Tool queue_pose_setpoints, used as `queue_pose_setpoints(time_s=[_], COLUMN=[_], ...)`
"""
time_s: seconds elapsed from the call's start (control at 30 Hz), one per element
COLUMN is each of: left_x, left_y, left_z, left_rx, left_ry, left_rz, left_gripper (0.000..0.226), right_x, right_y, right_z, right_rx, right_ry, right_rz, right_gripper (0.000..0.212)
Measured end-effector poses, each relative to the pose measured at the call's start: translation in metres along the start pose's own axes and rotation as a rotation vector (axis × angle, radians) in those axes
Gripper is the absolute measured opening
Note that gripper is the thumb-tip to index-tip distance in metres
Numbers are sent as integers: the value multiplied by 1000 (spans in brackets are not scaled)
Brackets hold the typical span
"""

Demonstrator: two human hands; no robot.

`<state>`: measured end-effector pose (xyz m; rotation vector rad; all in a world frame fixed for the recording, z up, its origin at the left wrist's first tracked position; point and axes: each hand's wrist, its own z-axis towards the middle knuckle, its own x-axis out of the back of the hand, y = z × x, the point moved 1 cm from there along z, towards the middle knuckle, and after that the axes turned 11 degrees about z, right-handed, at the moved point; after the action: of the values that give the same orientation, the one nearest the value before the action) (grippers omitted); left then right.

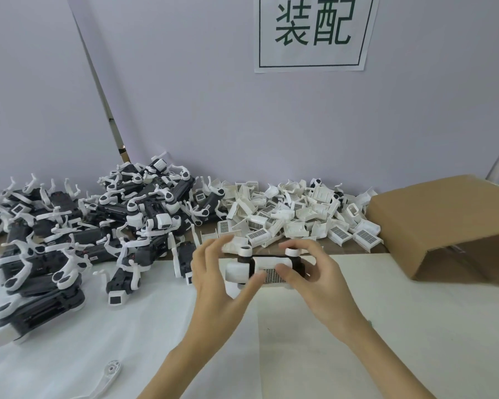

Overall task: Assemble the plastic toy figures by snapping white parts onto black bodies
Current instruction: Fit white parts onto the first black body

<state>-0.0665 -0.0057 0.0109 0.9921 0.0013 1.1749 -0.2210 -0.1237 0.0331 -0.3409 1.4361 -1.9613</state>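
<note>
Seen from the head camera, a person's two bare hands hold a black plastic toy body fitted with a white perforated cover plate [267, 269] just above a white-covered worktable [386, 326], near its middle. The left hand [213, 277] grips the figure's left end, its thumb pressed against the grilled face of the white plate while the fingers rise loosely behind it. The right hand [314, 275] curls round the right end, thumb on the front, fingers wrapped over the top — both hands clasp the same piece. Two round white caps stand up from the top of the body between the hands.

To the left, a large heap of finished black-and-white toy figures [104, 226] with curved white limbs sprawls across the table to the wall. Behind the hands, a pile of loose white plastic shells with dotted grille faces [297, 217] lies along the wall, touching the heap on one side and an open brown cardboard box [450, 223] on the other. A single white curved limb part [110, 375] lies apart on the near left of the table. On the pale wall above hangs a white paper sign with green Chinese characters [314, 24] — framed by a thin green border.
</note>
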Motion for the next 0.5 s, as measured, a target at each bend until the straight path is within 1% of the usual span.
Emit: queue_pose_setpoints(time_s=[0.03,0.07,0.13,0.27,0.33,0.4,0.5], left_x=[-1,-2,0,9,14,18,21], left_y=[0,0,0,3,5,5,4], left_z=[-1,-2,-3,0,4,7,7], left_rx=[69,91,69,30,-2,-38,-27], left_ry=[-31,-77,-154,-129,-147,-173,-222], left_rz=[-91,-171,-249,-259,-261,-243,-310], left_gripper=[64,58,54,63,67,61,48], right_x=[-3,-5,-7,-10,-11,-11,-12], right_y=[0,0,0,-3,-5,-6,-6], right_z=[-1,-2,-3,-5,-6,-7,-8], right_rx=[45,87,160,289,330,364,412], right_ry=[9,11,10,-51,-67,-83,-121], right_rz=[-25,-47,-70,-56,-72,-116,-248], right_gripper=[32,33,35,39,39,36,30])
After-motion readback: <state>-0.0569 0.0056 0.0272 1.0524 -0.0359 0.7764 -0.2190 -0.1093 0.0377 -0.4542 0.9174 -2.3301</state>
